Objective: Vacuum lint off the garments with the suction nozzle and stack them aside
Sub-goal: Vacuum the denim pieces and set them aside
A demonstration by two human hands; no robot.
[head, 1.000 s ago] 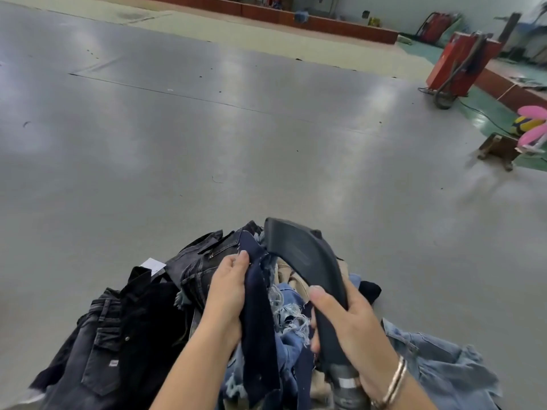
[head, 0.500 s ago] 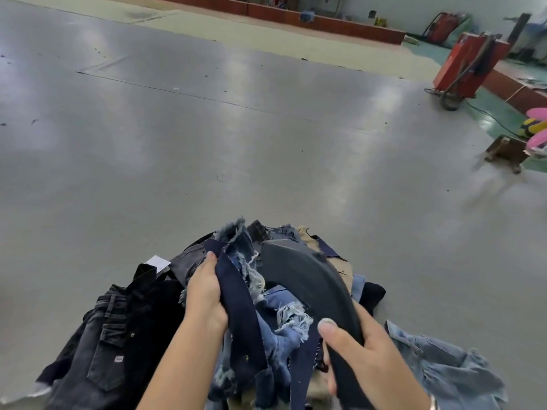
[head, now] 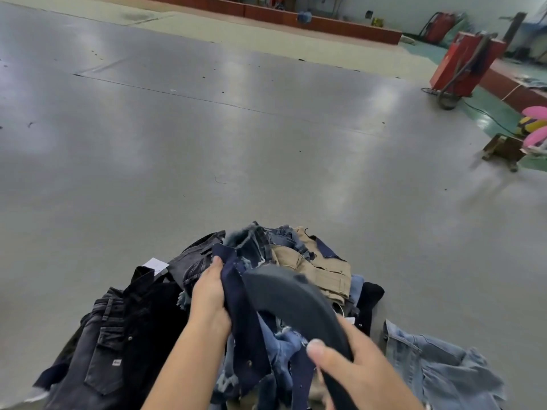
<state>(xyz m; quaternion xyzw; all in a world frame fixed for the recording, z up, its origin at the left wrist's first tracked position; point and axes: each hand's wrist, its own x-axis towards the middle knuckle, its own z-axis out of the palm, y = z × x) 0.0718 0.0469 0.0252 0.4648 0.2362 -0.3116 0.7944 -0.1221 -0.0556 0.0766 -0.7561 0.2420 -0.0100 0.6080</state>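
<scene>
Since a second ago you have lowered the suction nozzle (head: 293, 303) from standing well above the heap to lying close over it, its wide dark mouth now just above the navy denim piece (head: 236, 294), and your left hand (head: 208, 294) has slid down with the cloth, so the frayed blue and khaki garments behind are uncovered. That reads as a pass with the nozzle about to begin on this piece, not a finished one; nothing shows it ready for stacking yet. Your left hand is clamped on the navy denim, thumb up along its edge and fingers hidden behind the fabric, holding it raised from the pile of garments (head: 310, 267). Your right hand (head: 355, 368) is wrapped round the nozzle's neck, thumb across the near side. The two hands are close but apart, with the navy strip and the nozzle between them. The pile sits at the near edge of the grey floor (head: 207, 143), black jeans (head: 124, 335) on its left side, a pale blue garment (head: 444, 368) lying flat at its right.
</scene>
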